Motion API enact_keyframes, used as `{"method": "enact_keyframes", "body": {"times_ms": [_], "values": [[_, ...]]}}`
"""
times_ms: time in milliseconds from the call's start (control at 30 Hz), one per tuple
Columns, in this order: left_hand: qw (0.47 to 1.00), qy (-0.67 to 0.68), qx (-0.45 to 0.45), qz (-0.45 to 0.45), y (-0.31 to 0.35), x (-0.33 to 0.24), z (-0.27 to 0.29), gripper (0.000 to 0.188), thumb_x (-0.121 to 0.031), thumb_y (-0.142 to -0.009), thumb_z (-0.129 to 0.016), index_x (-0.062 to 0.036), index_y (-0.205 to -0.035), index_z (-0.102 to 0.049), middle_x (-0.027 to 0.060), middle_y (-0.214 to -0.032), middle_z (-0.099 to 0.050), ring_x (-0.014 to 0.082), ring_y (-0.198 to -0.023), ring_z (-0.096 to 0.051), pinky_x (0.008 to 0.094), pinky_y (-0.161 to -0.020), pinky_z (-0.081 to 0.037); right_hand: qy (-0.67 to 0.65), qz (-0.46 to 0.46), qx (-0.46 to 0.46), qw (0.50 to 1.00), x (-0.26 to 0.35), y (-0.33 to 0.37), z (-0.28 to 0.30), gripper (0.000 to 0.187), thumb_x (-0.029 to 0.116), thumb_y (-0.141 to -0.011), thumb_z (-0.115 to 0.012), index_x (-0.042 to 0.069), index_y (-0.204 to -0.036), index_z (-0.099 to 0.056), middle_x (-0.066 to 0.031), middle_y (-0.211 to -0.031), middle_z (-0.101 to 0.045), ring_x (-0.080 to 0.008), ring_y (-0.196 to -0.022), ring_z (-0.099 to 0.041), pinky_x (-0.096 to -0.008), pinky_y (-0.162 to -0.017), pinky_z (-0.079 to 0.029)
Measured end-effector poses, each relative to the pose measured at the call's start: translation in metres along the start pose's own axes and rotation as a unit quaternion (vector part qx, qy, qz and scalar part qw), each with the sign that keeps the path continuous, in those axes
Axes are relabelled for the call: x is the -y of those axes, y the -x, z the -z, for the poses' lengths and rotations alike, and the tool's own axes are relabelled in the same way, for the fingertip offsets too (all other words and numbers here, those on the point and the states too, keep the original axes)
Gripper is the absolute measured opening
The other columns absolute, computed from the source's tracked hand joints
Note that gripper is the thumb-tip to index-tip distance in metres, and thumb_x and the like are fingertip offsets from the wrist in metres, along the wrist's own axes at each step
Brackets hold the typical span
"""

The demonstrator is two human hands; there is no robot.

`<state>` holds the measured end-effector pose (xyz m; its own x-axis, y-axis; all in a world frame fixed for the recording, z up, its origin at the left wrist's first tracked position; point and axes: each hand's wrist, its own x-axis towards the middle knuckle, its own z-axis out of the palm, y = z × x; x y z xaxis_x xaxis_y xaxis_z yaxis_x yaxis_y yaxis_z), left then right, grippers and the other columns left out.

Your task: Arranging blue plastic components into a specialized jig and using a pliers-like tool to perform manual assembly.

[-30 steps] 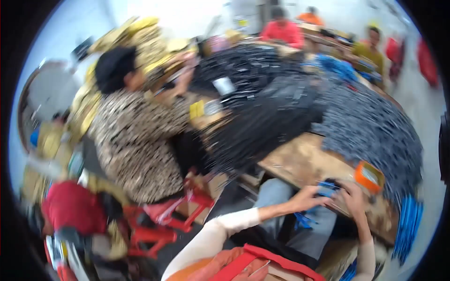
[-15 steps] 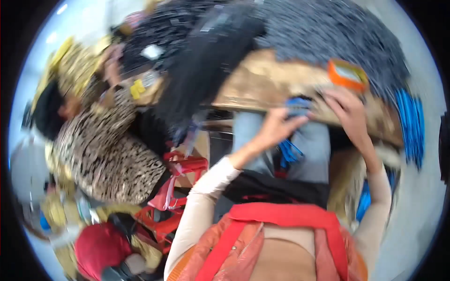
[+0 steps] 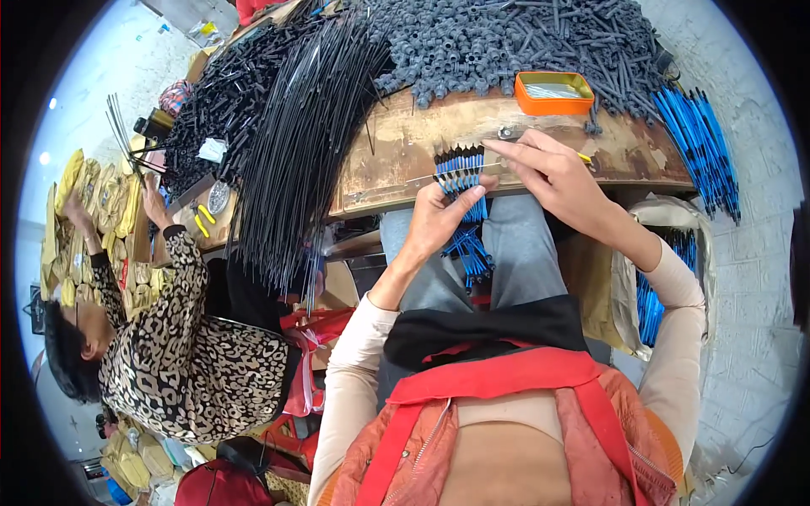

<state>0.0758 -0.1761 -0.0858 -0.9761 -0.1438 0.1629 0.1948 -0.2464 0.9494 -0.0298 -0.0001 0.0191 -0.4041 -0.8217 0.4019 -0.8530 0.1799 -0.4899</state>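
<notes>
Now blue rods [image 3: 462, 179] fanned in left hand [image 3: 440, 221], right hand [image 3: 553, 173] alongside.

One orange tray [image 3: 554, 93]; two hands: left [image 3: 440, 221], right [image 3: 557, 177]; one co-worker [image 3: 169, 346]; blue rods [image 3: 462, 177] uncountable.

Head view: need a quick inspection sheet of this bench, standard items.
Surface: worn wooden bench top, edge toward the person.
Job's things: bundle of blue rods with black tips, fanned at the bench edge; more hang below toward the lap.
Clutter: orange tray, grey parts heap, black rods pile, blue rods at right.
Grippers: left hand grips the bundle; right hand has fingers on the tips.
Cables: nothing seen.
Surroundings: co-worker in leopard-print top on the left, yellow packets beyond.
</notes>
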Motion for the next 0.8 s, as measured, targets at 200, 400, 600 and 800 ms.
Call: {"method": "enact_keyframes", "body": {"times_ms": [200,400,600,800], "values": [[1.0,0.02,-0.006,0.006,-0.012,0.002,0.02,0.021,-0.008,-0.096,-0.061,-0.0005,-0.114,-0.068,0.0067,-0.109,-0.071,0.0131,-0.103,-0.064,0.0293,-0.091,-0.05,-0.012,-0.027,0.024,0.999,-0.006,-0.021,-0.012,0.041,0.002,-0.09,-0.055,0.008,-0.13,-0.06,-0.0105,-0.079,-0.046,-0.0235,-0.072,-0.05,-0.0354,-0.066,-0.042],[1.0,0.011,-0.007,0.003,-0.024,0.004,0.027,0.021,-0.007,-0.095,-0.062,-0.0006,-0.114,-0.068,0.0065,-0.11,-0.071,0.0129,-0.103,-0.064,0.0289,-0.091,-0.05,-0.037,-0.024,0.015,0.999,-0.019,-0.035,-0.017,0.039,0.001,-0.089,-0.055,0.006,-0.127,-0.06,-0.011,-0.082,-0.048,-0.0261,-0.074,-0.053,-0.0365,-0.067,-0.043],[1.0,0.014,-0.004,0.017,-0.018,0.002,0.02,0.021,-0.007,-0.095,-0.062,-0.0001,-0.114,-0.067,0.0074,-0.109,-0.071,0.0132,-0.104,-0.064,0.029,-0.091,-0.05,0.084,0.045,0.016,0.995,-0.016,-0.031,-0.004,0.043,-0.001,-0.083,-0.057,0.009,-0.125,-0.062,-0.0117,-0.087,-0.052,-0.0302,-0.078,-0.056,-0.04,-0.071,-0.047],[1.0,0.002,0.001,0.013,-0.021,-0.001,0.018,0.021,-0.005,-0.095,-0.061,0.0001,-0.114,-0.067,0.0077,-0.109,-0.071,0.0144,-0.103,-0.064,0.0296,-0.092,-0.05,0.173,0.132,0.023,0.976,-0.008,-0.051,0.018,0.029,0.003,-0.081,-0.059,0.008,-0.109,-0.07,-0.0086,-0.084,-0.054,-0.0274,-0.085,-0.055,-0.0378,-0.073,-0.046]]}}
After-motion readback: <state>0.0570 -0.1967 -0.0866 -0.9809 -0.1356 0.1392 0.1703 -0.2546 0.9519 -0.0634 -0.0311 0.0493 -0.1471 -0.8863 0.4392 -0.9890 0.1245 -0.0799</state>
